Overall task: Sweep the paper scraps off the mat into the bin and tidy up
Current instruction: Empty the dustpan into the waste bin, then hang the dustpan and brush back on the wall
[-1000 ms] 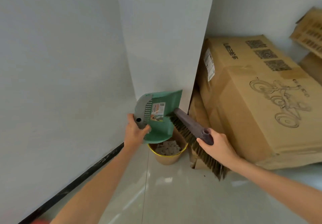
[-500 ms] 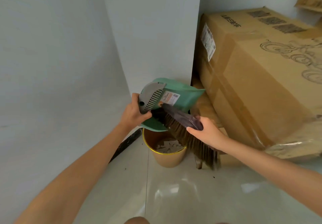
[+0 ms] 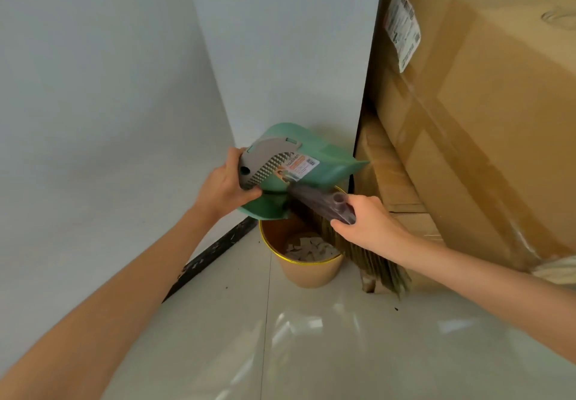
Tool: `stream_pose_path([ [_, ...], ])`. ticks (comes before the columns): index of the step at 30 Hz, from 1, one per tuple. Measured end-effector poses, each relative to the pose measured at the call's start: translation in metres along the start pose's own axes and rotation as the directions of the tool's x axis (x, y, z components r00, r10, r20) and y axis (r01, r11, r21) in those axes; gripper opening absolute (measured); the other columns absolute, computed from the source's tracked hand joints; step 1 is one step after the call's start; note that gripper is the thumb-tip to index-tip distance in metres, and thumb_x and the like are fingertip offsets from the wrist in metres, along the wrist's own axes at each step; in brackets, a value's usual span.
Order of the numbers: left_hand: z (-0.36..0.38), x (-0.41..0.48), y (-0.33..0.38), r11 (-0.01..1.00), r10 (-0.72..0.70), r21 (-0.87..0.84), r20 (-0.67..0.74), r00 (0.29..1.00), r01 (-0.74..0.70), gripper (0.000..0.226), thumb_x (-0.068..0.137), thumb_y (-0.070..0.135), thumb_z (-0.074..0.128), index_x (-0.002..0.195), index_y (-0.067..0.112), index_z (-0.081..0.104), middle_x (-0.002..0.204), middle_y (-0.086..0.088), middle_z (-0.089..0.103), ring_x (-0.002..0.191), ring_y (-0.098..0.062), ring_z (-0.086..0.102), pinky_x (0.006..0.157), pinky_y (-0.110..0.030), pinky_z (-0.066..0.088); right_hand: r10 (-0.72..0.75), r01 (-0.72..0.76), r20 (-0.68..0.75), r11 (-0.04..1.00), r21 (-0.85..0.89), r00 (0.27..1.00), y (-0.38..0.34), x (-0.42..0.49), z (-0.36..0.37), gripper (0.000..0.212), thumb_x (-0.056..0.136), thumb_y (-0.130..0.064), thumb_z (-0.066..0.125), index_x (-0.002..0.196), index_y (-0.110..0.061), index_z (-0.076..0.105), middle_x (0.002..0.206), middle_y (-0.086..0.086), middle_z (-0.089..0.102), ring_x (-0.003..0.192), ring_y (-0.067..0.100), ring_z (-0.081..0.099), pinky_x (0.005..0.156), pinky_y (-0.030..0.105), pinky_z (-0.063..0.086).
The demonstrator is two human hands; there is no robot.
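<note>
Dustpan (image 3: 314, 163) has tipped further over the bin (image 3: 307, 270) vs a second ago, flat lip now pointing to 3 o'clock instead of up at 12. Right hand (image 3: 371, 223) has pulled the brush (image 3: 321, 203) in tight under the pan, head end-on to camera, bristles now hanging across the bin's 3 o'clock rim. Left hand (image 3: 226, 186) rolled with the handle; view has closed in on the bin
</note>
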State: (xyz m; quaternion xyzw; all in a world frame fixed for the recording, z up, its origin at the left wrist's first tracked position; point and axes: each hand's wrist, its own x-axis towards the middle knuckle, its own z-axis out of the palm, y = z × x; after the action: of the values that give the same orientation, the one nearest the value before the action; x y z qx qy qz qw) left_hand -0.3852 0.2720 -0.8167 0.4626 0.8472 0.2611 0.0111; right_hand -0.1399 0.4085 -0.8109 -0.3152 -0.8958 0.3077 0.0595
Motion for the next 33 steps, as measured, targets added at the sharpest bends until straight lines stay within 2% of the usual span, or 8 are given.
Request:
stream_pose_path([
  [7,-0.022,-0.005,-0.002,0.978,-0.138,-0.165,-0.056,0.989,0.127,0.061,0.071,0.026,0.079,0.111,0.025,0.033,0.095,-0.001,0.057,0.077,-0.025,0.061,0.054,-0.042,0.056,0.209,-0.209,0.024,0.978,0.016,0.978,-0.021,-0.01,-0.023,0.017,0.088,-0.029,0.064,0.085,-0.015,0.057,0.077,0.0,0.06,0.071,0.015,0.06,0.059,0.031,0.051],
  [12,-0.106,-0.003,0.037,0.971,-0.175,-0.168,-0.023,0.984,0.168,0.065,0.067,0.031,0.079,0.121,0.03,0.042,0.107,0.005,0.058,0.089,-0.019,0.059,0.07,-0.042,0.056,0.361,-0.379,0.139,0.915,0.137,0.922,-0.077,-0.027,-0.101,0.014,0.096,-0.025,0.056,0.092,-0.013,0.05,0.084,0.0,0.055,0.071,0.01,0.052,0.059,0.023,0.043],
  [15,-0.178,0.015,0.068,0.986,-0.141,-0.09,0.026,0.99,0.143,0.069,0.067,0.034,0.078,0.127,0.029,0.044,0.11,0.002,0.051,0.088,-0.021,0.058,0.072,-0.042,0.056,0.44,-0.487,0.233,0.848,0.21,0.867,-0.113,-0.033,-0.172,0.018,0.091,-0.027,0.061,0.094,-0.009,0.056,0.093,0.008,0.06,0.092,0.03,0.062,0.077,0.035,0.049],
  [18,-0.254,0.036,0.109,0.989,-0.136,-0.048,0.055,0.989,0.139,0.071,0.066,0.036,0.078,0.127,0.031,0.043,0.106,0.002,0.051,0.084,-0.022,0.058,0.067,-0.038,0.055,0.475,-0.534,0.268,0.813,0.231,0.838,-0.155,-0.043,-0.248,0.029,0.084,-0.03,0.067,0.098,-0.005,0.063,0.095,0.012,0.066,0.086,0.028,0.064,0.078,0.038,0.054],
  [24,-0.417,0.082,0.205,0.993,-0.117,-0.01,0.054,0.992,0.118,0.07,0.07,0.04,0.076,0.129,0.024,0.041,0.103,0.007,0.056,0.079,-0.015,0.055,0.064,-0.027,0.045,0.349,-0.385,0.307,0.92,0.065,0.886,-0.253,-0.065,-0.408,0.018,0.086,-0.029,0.07,0.078,-0.021,0.056,0.073,-0.006,0.055,0.065,0.009,0.051,0.054,0.015,0.04],
  [28,-0.522,0.101,0.27,0.994,-0.099,0.05,0.058,0.993,0.096,0.068,0.069,0.047,0.074,0.126,0.025,0.043,0.103,0.007,0.062,0.082,-0.018,0.06,0.068,-0.031,0.05,0.275,-0.195,0.386,0.952,-0.234,0.88,-0.332,-0.09,-0.518,0.029,0.086,-0.047,0.064,0.099,-0.025,0.05,0.092,-0.009,0.057,0.082,0.007,0.056,0.067,0.019,0.044],
  [31,-0.581,0.095,0.32,0.996,-0.079,0.036,0.073,0.994,0.076,0.068,0.069,0.046,0.074,0.127,0.026,0.044,0.106,0.006,0.063,0.089,-0.018,0.061,0.073,-0.032,0.05,0.244,-0.098,0.458,0.943,-0.318,0.855,-0.378,-0.119,-0.588,0.036,0.085,-0.053,0.063,0.108,-0.03,0.048,0.107,-0.01,0.055,0.095,0.007,0.056,0.074,0.018,0.043],
  [33,-0.606,0.09,0.344,0.998,-0.04,0.058,0.084,0.996,0.035,0.072,0.07,0.049,0.074,0.13,0.026,0.043,0.112,0.007,0.062,0.094,-0.018,0.061,0.076,-0.032,0.05,0.227,-0.066,0.464,0.939,-0.337,0.856,-0.394,-0.141,-0.617,0.059,0.079,-0.065,0.062,0.124,-0.029,0.048,0.123,-0.008,0.053,0.108,0.011,0.055,0.088,0.024,0.046],
])
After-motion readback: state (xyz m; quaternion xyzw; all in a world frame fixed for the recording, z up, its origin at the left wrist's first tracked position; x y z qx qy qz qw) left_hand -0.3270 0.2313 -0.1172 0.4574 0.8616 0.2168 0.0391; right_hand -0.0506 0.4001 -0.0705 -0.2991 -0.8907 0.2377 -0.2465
